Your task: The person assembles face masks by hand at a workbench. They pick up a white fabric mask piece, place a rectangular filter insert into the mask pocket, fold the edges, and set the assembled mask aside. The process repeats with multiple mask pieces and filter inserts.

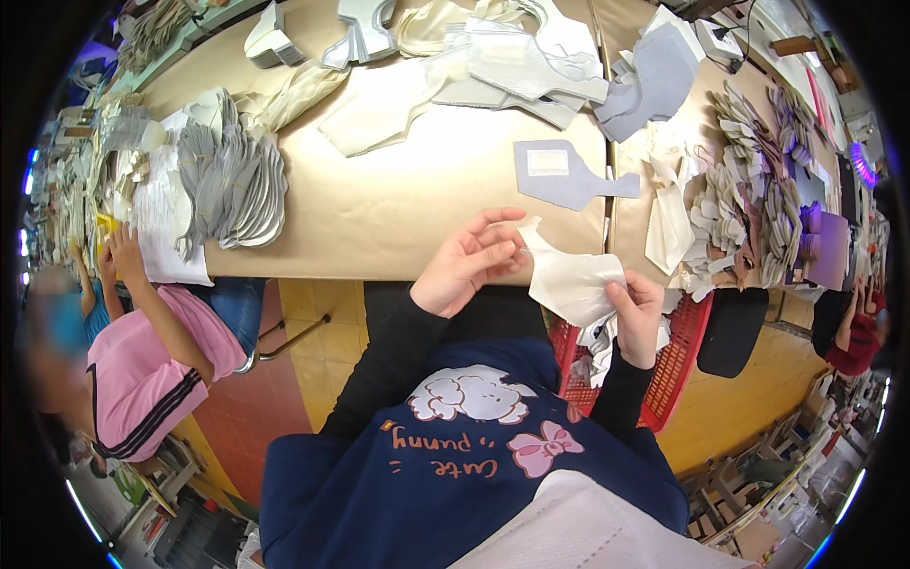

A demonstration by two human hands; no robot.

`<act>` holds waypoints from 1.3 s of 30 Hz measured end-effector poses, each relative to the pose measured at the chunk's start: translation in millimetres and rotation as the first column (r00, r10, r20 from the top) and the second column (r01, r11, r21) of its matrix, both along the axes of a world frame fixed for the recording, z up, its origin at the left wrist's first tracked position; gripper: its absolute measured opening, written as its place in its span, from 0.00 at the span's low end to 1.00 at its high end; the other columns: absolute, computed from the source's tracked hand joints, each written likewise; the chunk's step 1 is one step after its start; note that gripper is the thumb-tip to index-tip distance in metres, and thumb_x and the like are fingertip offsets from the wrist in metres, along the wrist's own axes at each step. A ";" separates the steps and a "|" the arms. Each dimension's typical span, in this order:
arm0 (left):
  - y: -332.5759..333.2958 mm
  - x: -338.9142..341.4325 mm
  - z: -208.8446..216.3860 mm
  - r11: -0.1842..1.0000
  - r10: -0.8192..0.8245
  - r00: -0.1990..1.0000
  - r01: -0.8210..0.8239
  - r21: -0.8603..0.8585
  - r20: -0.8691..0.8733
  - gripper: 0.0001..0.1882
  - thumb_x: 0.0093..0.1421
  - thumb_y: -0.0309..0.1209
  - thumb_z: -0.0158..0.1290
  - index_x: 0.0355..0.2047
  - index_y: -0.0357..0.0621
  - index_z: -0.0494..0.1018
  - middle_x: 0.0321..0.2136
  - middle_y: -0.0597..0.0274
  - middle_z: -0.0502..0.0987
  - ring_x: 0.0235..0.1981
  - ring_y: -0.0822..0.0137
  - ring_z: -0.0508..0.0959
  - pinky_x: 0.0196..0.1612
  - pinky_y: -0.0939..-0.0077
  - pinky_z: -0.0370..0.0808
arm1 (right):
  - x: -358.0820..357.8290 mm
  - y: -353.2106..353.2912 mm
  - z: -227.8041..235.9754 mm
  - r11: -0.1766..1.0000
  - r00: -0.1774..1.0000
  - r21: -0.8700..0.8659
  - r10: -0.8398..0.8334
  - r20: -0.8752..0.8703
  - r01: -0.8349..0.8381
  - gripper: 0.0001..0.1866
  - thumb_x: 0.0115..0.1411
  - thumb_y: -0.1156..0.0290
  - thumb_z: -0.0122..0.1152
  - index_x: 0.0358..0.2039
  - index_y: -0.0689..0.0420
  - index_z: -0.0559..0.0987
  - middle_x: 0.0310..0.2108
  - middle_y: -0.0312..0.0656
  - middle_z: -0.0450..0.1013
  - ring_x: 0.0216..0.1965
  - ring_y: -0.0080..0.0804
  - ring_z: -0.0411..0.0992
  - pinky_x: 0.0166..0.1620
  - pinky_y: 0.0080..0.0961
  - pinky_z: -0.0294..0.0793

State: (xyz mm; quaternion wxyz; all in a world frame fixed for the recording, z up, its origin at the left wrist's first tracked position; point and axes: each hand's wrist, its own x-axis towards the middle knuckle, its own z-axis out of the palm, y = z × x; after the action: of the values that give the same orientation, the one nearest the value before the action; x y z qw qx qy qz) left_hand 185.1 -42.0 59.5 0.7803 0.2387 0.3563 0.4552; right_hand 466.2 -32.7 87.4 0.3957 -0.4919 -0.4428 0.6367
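Note:
A cream, cut-out piece of thin sheet material (pixel 573 286) is held up just over the table's near edge. My right hand (pixel 637 318) pinches its right end, thumb on top. At its narrow upper left end, my left hand (pixel 471 263) has its fingers curled, with thumb and fingertips closed at the edge; exactly what they pinch there is partly hidden. Beyond my hands a grey-blue cut piece (pixel 578 182) lies flat on the table, with a small cream rectangle (pixel 548 162) on it and a narrow tab pointing right.
Stacks of grey cut pieces (pixel 232 180) lie left on the brown-covered table (pixel 379 209); white and grey pieces (pixel 521 62) lie at the back. More bundles (pixel 739 190) are at right. A red basket (pixel 675 365) holds scraps below the edge. A person in pink (pixel 156 365) sits left.

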 end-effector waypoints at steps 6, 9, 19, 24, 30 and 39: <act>11.5 -14.7 6.7 1.000 -0.004 0.994 0.006 0.015 -0.112 0.21 0.74 0.38 0.49 0.62 0.42 0.68 0.44 0.56 0.81 0.46 0.69 0.81 0.53 0.72 0.77 | 1.7 -6.5 -5.8 0.995 0.998 -0.094 0.025 0.061 -0.019 0.09 0.62 0.77 0.66 0.42 0.67 0.84 0.34 0.37 0.82 0.33 0.18 0.77 0.39 0.16 0.73; 9.4 -8.8 10.9 0.982 -0.079 0.987 0.053 -0.182 -0.141 0.25 0.73 0.35 0.51 0.67 0.46 0.61 0.44 0.54 0.81 0.43 0.68 0.82 0.51 0.72 0.78 | 0.3 -13.3 -10.1 0.995 0.998 -0.076 0.060 0.034 -0.057 0.09 0.63 0.77 0.66 0.42 0.67 0.84 0.32 0.34 0.80 0.33 0.15 0.74 0.38 0.15 0.71; 3.7 6.2 26.8 0.938 0.338 0.939 -0.331 0.100 -0.065 0.43 0.59 0.15 0.61 0.71 0.46 0.53 0.50 0.53 0.77 0.48 0.65 0.82 0.53 0.73 0.77 | -20.9 -6.7 -12.4 0.979 0.907 0.044 0.166 0.387 -0.198 0.15 0.59 0.77 0.68 0.47 0.65 0.81 0.41 0.40 0.79 0.41 0.27 0.76 0.47 0.24 0.74; 1.1 10.2 32.4 0.941 0.337 0.932 -0.333 0.053 -0.130 0.40 0.59 0.15 0.61 0.69 0.41 0.55 0.47 0.54 0.77 0.48 0.65 0.82 0.52 0.73 0.77 | -53.9 4.6 -3.9 0.686 0.846 0.652 -0.099 0.524 -0.323 0.23 0.47 0.77 0.75 0.47 0.54 0.83 0.53 0.44 0.73 0.54 0.46 0.72 0.56 0.39 0.71; -3.2 7.9 33.4 0.912 0.409 0.903 -0.411 0.012 -0.135 0.34 0.62 0.17 0.59 0.67 0.40 0.59 0.45 0.56 0.78 0.48 0.65 0.82 0.50 0.74 0.78 | -90.0 24.1 -15.9 0.447 0.793 0.729 -0.066 0.605 -0.519 0.14 0.50 0.72 0.73 0.39 0.50 0.83 0.49 0.39 0.74 0.51 0.44 0.72 0.54 0.39 0.71; -3.5 -24.5 8.9 0.807 0.587 0.796 -0.591 0.024 -0.149 0.12 0.68 0.27 0.57 0.48 0.32 0.76 0.44 0.56 0.80 0.49 0.68 0.81 0.53 0.75 0.79 | -94.6 15.8 -43.0 0.857 0.882 0.458 -0.009 0.471 -0.236 0.14 0.55 0.79 0.69 0.43 0.59 0.82 0.44 0.45 0.77 0.44 0.40 0.77 0.45 0.31 0.76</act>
State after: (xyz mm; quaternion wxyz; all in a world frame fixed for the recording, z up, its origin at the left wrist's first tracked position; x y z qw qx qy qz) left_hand 160.6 -45.5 68.4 0.5740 0.1403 0.4756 0.6517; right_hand 371.6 -16.9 44.4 0.3549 -0.4796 -0.7025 0.3881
